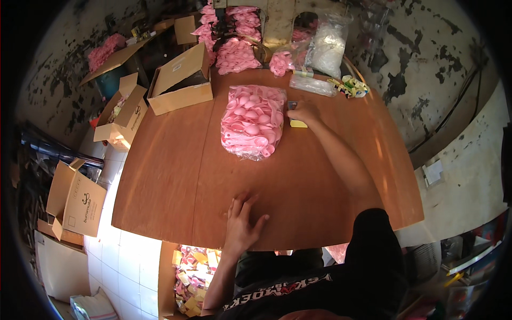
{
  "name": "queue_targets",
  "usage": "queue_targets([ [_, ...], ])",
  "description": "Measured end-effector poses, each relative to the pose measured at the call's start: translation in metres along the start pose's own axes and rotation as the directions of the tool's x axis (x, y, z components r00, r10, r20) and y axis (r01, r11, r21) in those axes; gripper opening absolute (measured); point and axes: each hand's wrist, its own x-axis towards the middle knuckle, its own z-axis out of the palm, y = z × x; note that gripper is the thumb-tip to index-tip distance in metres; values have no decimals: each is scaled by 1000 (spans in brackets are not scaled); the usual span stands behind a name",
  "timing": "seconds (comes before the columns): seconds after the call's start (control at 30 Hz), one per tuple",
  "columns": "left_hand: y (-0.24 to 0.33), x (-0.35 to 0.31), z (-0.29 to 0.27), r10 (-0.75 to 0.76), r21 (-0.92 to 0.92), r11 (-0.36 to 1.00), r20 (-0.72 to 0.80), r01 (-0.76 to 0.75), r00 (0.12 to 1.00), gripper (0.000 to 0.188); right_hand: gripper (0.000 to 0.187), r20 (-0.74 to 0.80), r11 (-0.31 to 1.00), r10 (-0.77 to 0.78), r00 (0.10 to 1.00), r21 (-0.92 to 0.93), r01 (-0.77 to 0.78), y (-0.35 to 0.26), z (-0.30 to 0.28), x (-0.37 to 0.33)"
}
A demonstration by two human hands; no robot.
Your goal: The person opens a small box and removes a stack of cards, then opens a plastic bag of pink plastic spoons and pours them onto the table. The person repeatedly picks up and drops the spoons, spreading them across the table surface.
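Note:
A clear plastic bag packed with pink plastic scoops (253, 120) lies flat on the brown wooden table (165, 176). Just right of the bag, my right hand (305, 111) reaches far forward, its fingers bent down over a small flat yellow-and-dark piece (298, 124). The hand covers most of that piece, so its kind cannot be made out. My left hand (242, 221) rests near the table's front edge, palm down, fingers apart and nothing in it.
Clear plastic sleeves (312, 85), a crumpled yellow-and-black bundle (349, 87) and a bag of clear pieces (327, 50) lie at the back right. More pink scoops (237, 56) and an open carton (181, 80) stand at the back. Below the front edge is a box of colourful packets (194, 274).

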Motion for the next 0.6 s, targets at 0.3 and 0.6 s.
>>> queue_targets([
  [0.3, 0, 3, 1, -3, 22, 1000, 24, 3, 1000, 56, 57, -99, 981, -88, 991, -182, 69, -2, 35, 23],
  [0.6, 0, 1, 2, -7, 44, 999, 13, 6, 1000, 54, 51, -14, 986, 50, 999, -156, -52, 21, 25, 29],
])
